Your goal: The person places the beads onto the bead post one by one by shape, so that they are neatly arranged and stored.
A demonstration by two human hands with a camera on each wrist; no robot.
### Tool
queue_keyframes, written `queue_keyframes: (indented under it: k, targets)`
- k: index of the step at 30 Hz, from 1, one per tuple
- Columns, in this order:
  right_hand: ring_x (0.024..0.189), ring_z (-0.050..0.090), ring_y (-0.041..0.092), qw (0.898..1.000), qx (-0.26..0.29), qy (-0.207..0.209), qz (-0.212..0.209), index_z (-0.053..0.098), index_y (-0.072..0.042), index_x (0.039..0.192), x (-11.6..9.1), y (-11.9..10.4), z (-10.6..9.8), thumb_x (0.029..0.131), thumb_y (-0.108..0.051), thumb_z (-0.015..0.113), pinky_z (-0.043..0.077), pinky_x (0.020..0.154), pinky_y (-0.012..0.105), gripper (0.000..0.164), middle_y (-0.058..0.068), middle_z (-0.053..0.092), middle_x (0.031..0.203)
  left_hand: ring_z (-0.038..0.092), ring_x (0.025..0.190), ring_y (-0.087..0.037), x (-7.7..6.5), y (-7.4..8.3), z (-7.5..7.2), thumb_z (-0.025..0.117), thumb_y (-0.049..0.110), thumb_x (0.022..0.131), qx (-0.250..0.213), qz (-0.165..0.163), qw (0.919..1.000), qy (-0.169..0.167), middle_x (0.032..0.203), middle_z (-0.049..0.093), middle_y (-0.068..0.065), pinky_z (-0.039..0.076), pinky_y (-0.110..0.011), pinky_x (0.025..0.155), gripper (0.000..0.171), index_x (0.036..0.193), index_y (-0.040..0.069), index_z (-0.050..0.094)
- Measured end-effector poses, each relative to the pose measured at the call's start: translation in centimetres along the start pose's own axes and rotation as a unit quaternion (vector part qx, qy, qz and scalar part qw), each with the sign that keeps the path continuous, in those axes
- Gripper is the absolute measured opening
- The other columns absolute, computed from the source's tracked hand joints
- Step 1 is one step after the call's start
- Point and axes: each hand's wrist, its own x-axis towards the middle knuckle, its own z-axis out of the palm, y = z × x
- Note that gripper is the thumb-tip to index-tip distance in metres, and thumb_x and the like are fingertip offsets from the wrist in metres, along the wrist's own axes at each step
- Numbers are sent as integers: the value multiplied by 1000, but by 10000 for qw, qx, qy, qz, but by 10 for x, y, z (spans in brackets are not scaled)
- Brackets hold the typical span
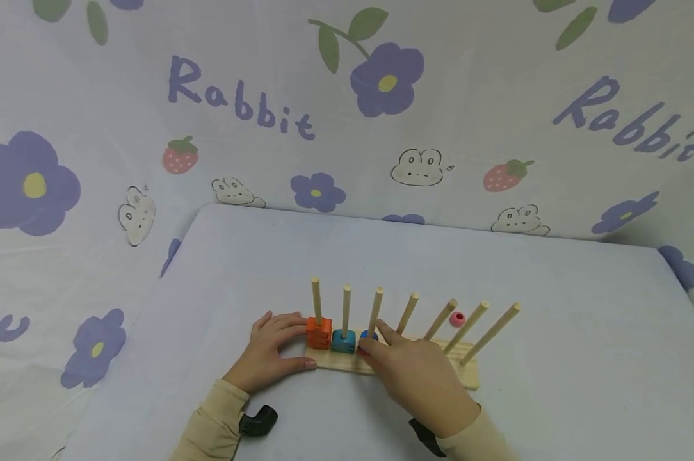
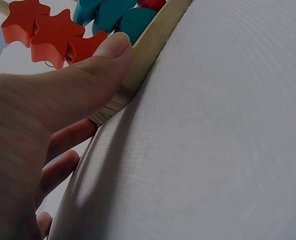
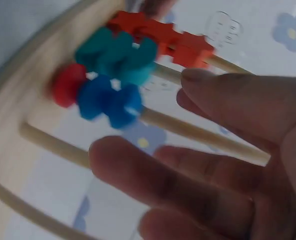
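Note:
A wooden peg board point(image 1: 341, 363) with several upright pegs lies on the table. Orange star-shaped beads point(image 1: 319, 333) are stacked on its leftmost peg, with teal beads point(image 1: 344, 341) on the second. On the third peg, blue beads point(image 3: 110, 103) sit above a red bead point(image 3: 69, 85). My left hand point(image 1: 274, 352) holds the board's left end, thumb point(image 2: 108, 55) against the front corner, fingers round the end. My right hand point(image 1: 419, 374) is at the third peg; its thumb and forefinger stand apart on either side, clear of the blue beads in the right wrist view.
A small pink bead point(image 1: 457, 319) lies on the white tabletop point(image 1: 554, 333) behind the board's right half. The remaining pegs point(image 1: 491, 333) rise to the right, close to my right hand. A patterned cloth point(image 1: 347, 153) hangs behind the table.

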Motion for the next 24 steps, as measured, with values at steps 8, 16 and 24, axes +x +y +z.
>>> queue_keyframes:
  k: [8,16,24]
  targets:
    - [78,68,6,9930,1008,541,-303,72,-22,97,-32,25,-66,85,-26,73,54,60,23,13,-8,70,101,45,131,-22,0,-1,1,82,46,70,70,-31,10000,-35,130,59,4,11,-57,112,60,122,23,65]
    - [63,51,-2,9808,1039,1388,893,70,-17,99,-58,50,-122,84,-17,74,38,53,7,15,-11,67,87,44,132,-21,-2,-3,1,81,47,71,36,-78,10000,-33,131,58,5,10,-57,113,60,123,25,64]
    - [64,45,-16,9536,737,2183,1940,70,-8,96,-66,89,-115,82,-8,72,39,53,8,14,1,69,73,43,132,-22,-2,-1,1,81,46,71,20,-76,9999,-73,131,58,5,10,-57,112,59,123,25,64]
